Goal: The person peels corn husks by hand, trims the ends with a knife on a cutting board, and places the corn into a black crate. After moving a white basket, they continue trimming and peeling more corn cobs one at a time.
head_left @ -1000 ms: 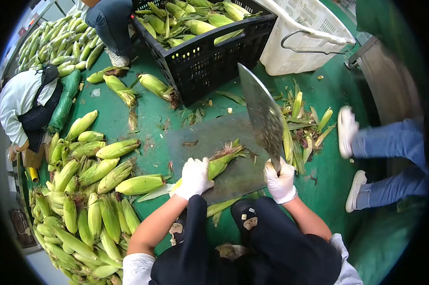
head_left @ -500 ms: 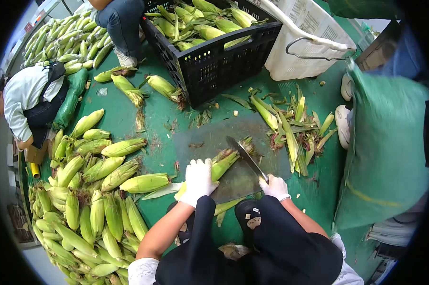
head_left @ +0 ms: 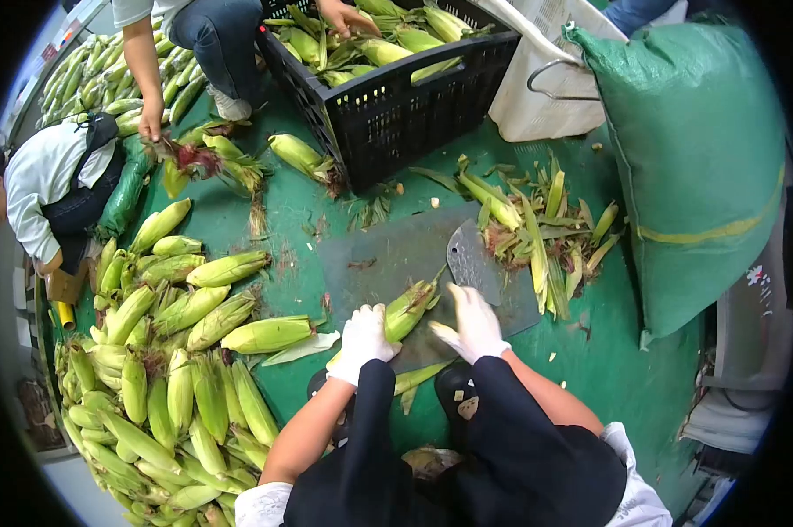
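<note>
My left hand (head_left: 367, 338), in a white glove, is closed around the lower part of a green-husked ear of corn (head_left: 408, 312). The ear lies slantwise over a dark cutting mat (head_left: 361, 250), its trimmed end pointing away from me. Close by on the right, my gloved right hand (head_left: 475, 327) has its thumb and forefinger spread apart, with nothing between them. Just beyond it a broad-bladed knife (head_left: 472, 259) lies flat on the mat; its handle is mostly hidden by the hand.
Heaped corn (head_left: 177, 386) fills the left side. Cut husks (head_left: 546, 241) lie right of the mat. A black crate (head_left: 405, 119) of corn stands ahead, beside a white basket (head_left: 537, 105). One person (head_left: 225, 44) reaches over corn; another (head_left: 54, 184) bends at left. A green sack (head_left: 704, 176) is at right.
My right hand has let go of the knife, now flat on the mat, and moved left toward the corn. The ear's tip is trimmed. The green sack has shifted; a person's hands have come into view.
</note>
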The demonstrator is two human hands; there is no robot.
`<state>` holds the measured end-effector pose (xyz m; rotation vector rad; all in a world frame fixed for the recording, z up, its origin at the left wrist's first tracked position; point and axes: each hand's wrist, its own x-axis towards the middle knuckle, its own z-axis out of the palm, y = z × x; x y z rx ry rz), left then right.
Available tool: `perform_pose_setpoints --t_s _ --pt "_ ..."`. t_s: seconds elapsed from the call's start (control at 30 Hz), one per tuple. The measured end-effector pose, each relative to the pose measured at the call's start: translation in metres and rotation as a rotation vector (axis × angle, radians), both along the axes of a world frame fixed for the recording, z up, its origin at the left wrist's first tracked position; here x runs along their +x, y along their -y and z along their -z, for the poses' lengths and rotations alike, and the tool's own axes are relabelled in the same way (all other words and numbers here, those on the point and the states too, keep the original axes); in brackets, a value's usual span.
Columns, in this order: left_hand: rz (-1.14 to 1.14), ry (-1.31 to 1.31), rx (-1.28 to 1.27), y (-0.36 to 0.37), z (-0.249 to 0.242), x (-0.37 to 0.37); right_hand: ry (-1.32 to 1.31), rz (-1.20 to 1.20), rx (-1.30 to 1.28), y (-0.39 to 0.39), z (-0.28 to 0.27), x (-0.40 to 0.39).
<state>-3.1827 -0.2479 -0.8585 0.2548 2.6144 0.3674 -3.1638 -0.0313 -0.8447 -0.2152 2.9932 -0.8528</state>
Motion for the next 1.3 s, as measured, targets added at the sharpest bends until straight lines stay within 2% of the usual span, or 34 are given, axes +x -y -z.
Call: perform_pose_setpoints --t_s 0.1,0.13,0.2,0.23,0.27,0.3,0.33,0.37,0.4,0.43,0.47,0.53,0.57,0.6,0.67,0.7,0.77,0.8,0.87,0.9,0.93,0.97,1.0,1.07,1.13,1.2,1.23,1.3 --pt "-0.015 -0.026 -0.017 -0.006 -0.002 -0.002 0.197 -0.01 -0.212 0.028 0.015 -0.022" --pt "-0.012 -0.027 -0.022 -0.006 -0.004 -0.001 0.208 0.009 -0.211 0.031 0.026 -0.027" --pt "-0.002 -0.019 -0.033 -0.006 -0.006 -0.002 0.057 0.05 -0.27 0.016 0.07 -0.045" --pt "0.002 -0.029 -0.042 -0.006 -0.004 0.0 -0.088 0.105 -0.271 0.004 0.072 -0.056" --pt "0.002 -0.025 -0.041 -0.005 -0.003 0.002 -0.003 0.263 -0.194 -0.014 0.061 -0.064" --pt "0.008 -0.04 -0.031 -0.002 -0.002 0.002 -0.135 0.419 -0.193 -0.042 0.054 -0.074" --pt "0.014 -0.054 -0.02 0.0 -0.002 0.004 -0.124 0.596 -0.306 -0.083 0.068 -0.082" --pt "0.015 -0.05 -0.017 0.001 -0.001 0.006 -0.175 0.769 -0.395 -0.109 0.04 -0.082" --pt "0.011 -0.048 -0.013 0.001 0.001 0.006 -0.273 0.82 -0.398 -0.158 0.063 -0.081" --pt "0.011 -0.058 -0.004 0.0 0.002 0.002 -0.273 0.838 -0.244 -0.184 0.055 -0.069" --pt "0.022 -0.073 0.008 -0.003 0.002 -0.003 -0.307 0.851 -0.092 -0.184 0.04 -0.056" --pt "0.035 -0.074 0.031 -0.011 0.006 -0.007 -0.389 0.679 0.325 -0.159 0.03 -0.021" --pt "0.063 -0.1 0.057 -0.014 0.011 -0.009 -0.169 0.565 0.16 -0.123 0.001 -0.005" --pt "0.069 -0.102 0.063 -0.018 0.011 -0.012 0.057 0.451 0.044 -0.106 0.026 0.014" --pt "0.104 0.007 0.033 -0.021 0.009 -0.021 0.493 0.297 -0.035 -0.048 0.015 0.027" --pt "0.11 0.002 0.022 -0.019 0.006 -0.023 0.325 0.306 0.199 -0.029 0.046 0.04" --pt "-0.079 -0.04 0.422 -0.014 -0.006 -0.027 0.345 0.349 0.148 -0.025 0.054 0.031" --pt "-0.079 -0.038 0.412 -0.013 -0.012 -0.03 0.35 0.378 0.117 -0.027 0.061 0.03" --pt "-0.534 0.246 1.362 -0.012 -0.022 -0.04 0.42 0.41 0.076 -0.042 0.062 0.027" --pt "-0.677 0.249 1.542 -0.009 -0.019 -0.043 0.396 0.474 0.052 -0.048 0.062 0.029" --pt "-0.677 0.262 1.693 -0.005 -0.016 -0.046 0.372 0.536 0.032 -0.056 0.063 0.034" --pt "-0.641 0.239 1.774 -0.002 -0.013 -0.044 0.405 0.583 -0.017 -0.065 0.058 0.038" --pt "-0.604 0.217 1.856 0.001 -0.008 -0.04 0.278 0.606 0.002 -0.069 0.047 0.043" --pt "-0.626 0.242 1.872 0.016 0.019 -0.035 0.268 0.631 -0.15 -0.079 0.026 0.043" --pt "-0.778 0.46 1.808 0.033 0.031 -0.027 0.067 0.633 -0.291 -0.072 -0.001 0.038" --pt "-0.747 0.47 1.807 0.044 0.036 -0.022 0.0 0.647 -0.513 -0.064 -0.026 0.028" --pt "-0.758 0.495 1.807 0.051 0.039 -0.022 -0.066 0.646 -0.769 -0.051 -0.046 0.02" --pt "-0.796 0.457 1.721 0.057 0.037 -0.025 -0.16 0.565 -0.789 -0.041 -0.042 0.007"
